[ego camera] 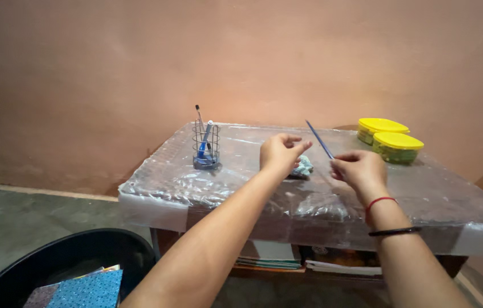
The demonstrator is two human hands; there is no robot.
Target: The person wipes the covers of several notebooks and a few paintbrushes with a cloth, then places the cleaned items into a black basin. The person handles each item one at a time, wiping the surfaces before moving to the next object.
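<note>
Both my arms stretch forward over the tabletop (236,188): my right hand (361,170) sits right of centre with its fingers pinching the lower end of a thin blue stick (319,140) that slants up and left, while my left hand (280,153) hovers at centre, fingers loosely spread just beside a small crumpled pale-blue wad (303,166). Bare plastic-covered surface lies between the hands and the near edge, with a wire pen holder (205,149) at left and two yellow-lidded tubs (390,140) at upper right. Behind stands a plain pink wall (139,68), and a black tub (70,262) sits on the floor at lower left.

two yellow-lidded tubs (390,138), wire pen holder (205,149).
</note>
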